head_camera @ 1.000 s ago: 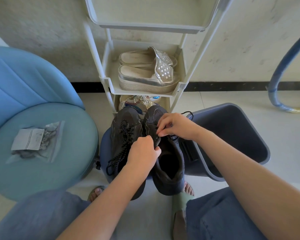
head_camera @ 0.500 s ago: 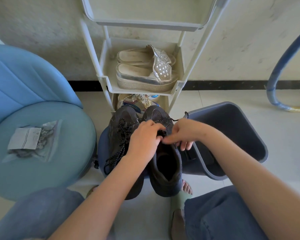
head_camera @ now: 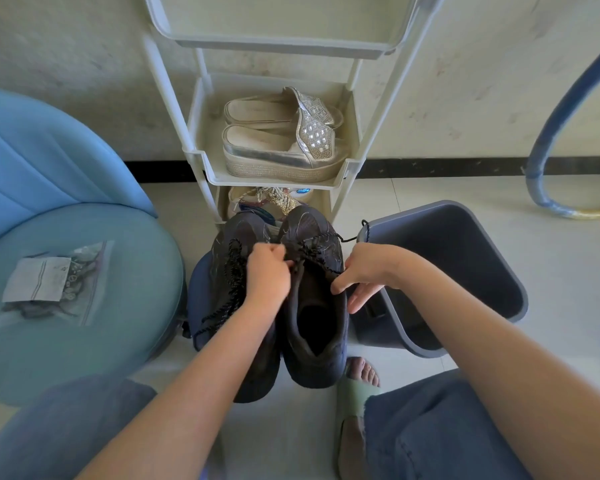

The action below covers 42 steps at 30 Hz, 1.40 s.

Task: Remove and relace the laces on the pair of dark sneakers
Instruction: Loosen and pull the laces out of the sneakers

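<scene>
Here the right sneaker (head_camera: 326, 362) stands toe-away beside the left sneaker (head_camera: 229, 244) on a low dark stool (head_camera: 196, 289) between the person's knees, probably so the eyelets sit within easy reach. The left hand (head_camera: 269, 275) is curled round the lace (head_camera: 314, 251) at the right sneaker's inner side. The right hand (head_camera: 364, 275) pinches it at the outer side, its other fingers loose, apparently mid-pull. A free end trails toward the grey bin (head_camera: 482, 271). The left sneaker is laced. On the blue chair (head_camera: 83, 341) lies a plastic bag (head_camera: 49, 289); its white card is too blurred to read, and no brand shows.
</scene>
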Each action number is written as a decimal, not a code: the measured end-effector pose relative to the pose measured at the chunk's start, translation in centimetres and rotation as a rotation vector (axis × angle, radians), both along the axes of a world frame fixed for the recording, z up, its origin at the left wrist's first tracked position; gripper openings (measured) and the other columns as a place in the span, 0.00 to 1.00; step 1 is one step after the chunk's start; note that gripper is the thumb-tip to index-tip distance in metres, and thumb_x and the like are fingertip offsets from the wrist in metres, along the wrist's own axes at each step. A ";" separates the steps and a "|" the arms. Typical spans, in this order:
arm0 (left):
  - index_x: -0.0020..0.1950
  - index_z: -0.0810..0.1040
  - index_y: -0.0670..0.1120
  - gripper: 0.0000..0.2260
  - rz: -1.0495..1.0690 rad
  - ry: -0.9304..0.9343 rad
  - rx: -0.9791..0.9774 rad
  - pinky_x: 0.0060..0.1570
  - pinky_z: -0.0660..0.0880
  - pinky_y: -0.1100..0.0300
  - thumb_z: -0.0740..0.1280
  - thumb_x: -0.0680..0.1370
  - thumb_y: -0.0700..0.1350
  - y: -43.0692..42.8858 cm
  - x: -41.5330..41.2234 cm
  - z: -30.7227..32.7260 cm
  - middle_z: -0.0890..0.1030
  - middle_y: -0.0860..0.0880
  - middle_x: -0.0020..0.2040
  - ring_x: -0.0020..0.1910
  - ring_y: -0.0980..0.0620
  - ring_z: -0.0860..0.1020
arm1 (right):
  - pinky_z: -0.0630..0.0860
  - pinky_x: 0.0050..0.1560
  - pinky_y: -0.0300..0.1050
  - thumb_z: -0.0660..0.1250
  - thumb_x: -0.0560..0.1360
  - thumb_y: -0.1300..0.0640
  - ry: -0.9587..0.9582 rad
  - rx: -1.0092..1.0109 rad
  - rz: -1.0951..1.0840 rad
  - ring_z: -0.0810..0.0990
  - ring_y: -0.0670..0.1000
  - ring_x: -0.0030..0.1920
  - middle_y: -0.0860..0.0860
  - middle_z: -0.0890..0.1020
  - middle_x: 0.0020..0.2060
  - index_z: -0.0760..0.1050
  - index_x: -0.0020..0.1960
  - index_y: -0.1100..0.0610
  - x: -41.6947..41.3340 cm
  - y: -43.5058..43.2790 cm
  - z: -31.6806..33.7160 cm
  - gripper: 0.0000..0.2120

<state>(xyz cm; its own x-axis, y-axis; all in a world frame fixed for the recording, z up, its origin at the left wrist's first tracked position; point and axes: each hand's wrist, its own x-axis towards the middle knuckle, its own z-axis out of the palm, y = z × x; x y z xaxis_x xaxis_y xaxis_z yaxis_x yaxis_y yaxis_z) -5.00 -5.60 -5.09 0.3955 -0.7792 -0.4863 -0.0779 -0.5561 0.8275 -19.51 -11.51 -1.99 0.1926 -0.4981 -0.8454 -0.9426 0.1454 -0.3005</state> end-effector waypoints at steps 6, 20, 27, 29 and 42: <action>0.67 0.72 0.53 0.16 -0.825 -0.613 -0.246 0.60 0.69 0.53 0.63 0.79 0.51 -0.2 -0.2 0.4 0.78 0.51 0.55 0.60 0.49 0.70 | 0.70 0.31 0.37 0.74 0.70 0.57 -0.029 -0.027 0.015 0.73 0.49 0.29 0.50 0.76 0.27 0.73 0.36 0.60 0.6 -0.1 0.2 0.11; 0.50 0.73 0.43 0.06 0.450 0.505 -0.051 0.45 0.77 0.54 0.57 0.82 0.41 -1.2 0.8 1.0 0.75 0.46 0.43 0.38 0.55 0.76 | 0.73 0.43 0.45 0.71 0.70 0.58 -0.049 -0.041 0.009 0.83 0.59 0.51 0.61 0.85 0.44 0.70 0.38 0.61 0.7 0.2 0.0 0.11; 0.56 0.80 0.54 0.09 -0.689 -0.396 -0.158 0.54 0.75 0.55 0.66 0.77 0.47 -0.2 -0.3 0.9 0.79 0.56 0.49 0.49 0.54 0.78 | 0.77 0.56 0.52 0.70 0.70 0.61 -0.087 -0.052 0.037 0.84 0.60 0.48 0.62 0.85 0.42 0.72 0.38 0.63 0.8 0.2 0.0 0.08; 0.56 0.81 0.53 0.09 -0.758 -0.496 -0.164 0.54 0.74 0.56 0.67 0.77 0.46 -0.3 -0.4 0.8 0.77 0.54 0.51 0.50 0.53 0.77 | 0.78 0.54 0.50 0.69 0.71 0.62 -0.091 -0.053 0.050 0.84 0.59 0.48 0.62 0.84 0.42 0.71 0.36 0.62 0.8 0.2 0.0 0.08; 0.54 0.78 0.49 0.06 -0.809 -0.789 -0.229 0.47 0.71 0.54 0.64 0.78 0.43 0.1 -0.6 0.3 0.75 0.50 0.54 0.50 0.46 0.77 | 0.77 0.54 0.55 0.69 0.70 0.62 -0.114 -0.040 0.066 0.82 0.64 0.49 0.65 0.84 0.43 0.70 0.41 0.60 0.9 0.5 0.2 0.07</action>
